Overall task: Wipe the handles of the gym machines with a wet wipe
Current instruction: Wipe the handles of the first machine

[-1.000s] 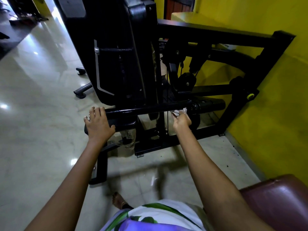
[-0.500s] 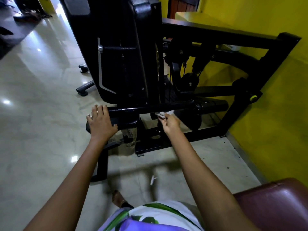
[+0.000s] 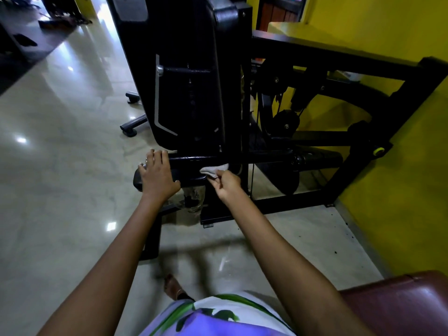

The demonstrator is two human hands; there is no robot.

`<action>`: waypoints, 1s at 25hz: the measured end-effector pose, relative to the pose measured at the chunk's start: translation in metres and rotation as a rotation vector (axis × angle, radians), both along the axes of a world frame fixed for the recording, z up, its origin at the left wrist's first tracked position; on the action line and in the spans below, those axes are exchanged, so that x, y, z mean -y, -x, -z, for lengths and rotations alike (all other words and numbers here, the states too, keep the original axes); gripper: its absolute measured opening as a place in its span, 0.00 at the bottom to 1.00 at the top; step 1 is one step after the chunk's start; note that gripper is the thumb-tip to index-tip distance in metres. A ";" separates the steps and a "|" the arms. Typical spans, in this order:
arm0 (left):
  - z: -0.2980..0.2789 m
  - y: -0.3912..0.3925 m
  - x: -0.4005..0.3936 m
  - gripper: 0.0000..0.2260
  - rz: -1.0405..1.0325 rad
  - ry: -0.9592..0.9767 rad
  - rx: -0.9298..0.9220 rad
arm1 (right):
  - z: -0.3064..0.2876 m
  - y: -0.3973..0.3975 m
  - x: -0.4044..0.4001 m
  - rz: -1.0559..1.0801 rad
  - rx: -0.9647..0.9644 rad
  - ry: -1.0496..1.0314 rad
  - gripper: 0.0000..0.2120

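A black horizontal handle bar (image 3: 261, 157) runs across the low front of a black gym machine (image 3: 194, 76). My left hand (image 3: 157, 175) rests over the bar's left end, fingers laid across the top and thumb reaching under a padded black roller (image 3: 138, 181). My right hand (image 3: 224, 184) pinches a crumpled white wet wipe (image 3: 214, 169) and presses it against the underside of the bar, just right of my left hand.
A yellow wall (image 3: 400, 190) closes the right side, with the machine's black frame (image 3: 378, 132) against it. A maroon padded seat (image 3: 402, 304) sits at the bottom right. Glossy floor tiles (image 3: 60, 190) stretch to the left. My foot (image 3: 173, 287) stands below the bar.
My right hand has slid the wipe leftward along the bar, from near the right-hand grip toward my left hand. My left hand stays on the bar's left end.
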State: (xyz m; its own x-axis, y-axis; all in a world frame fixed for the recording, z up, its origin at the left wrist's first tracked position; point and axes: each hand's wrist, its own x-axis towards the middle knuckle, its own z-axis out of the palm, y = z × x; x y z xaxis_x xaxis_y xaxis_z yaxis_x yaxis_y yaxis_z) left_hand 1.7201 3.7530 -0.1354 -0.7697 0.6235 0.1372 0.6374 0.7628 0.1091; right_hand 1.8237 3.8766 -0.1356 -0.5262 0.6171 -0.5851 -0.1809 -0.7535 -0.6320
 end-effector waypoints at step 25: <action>-0.011 0.002 0.005 0.33 0.024 0.030 -0.023 | 0.005 -0.012 -0.049 -0.335 0.470 -2.133 0.18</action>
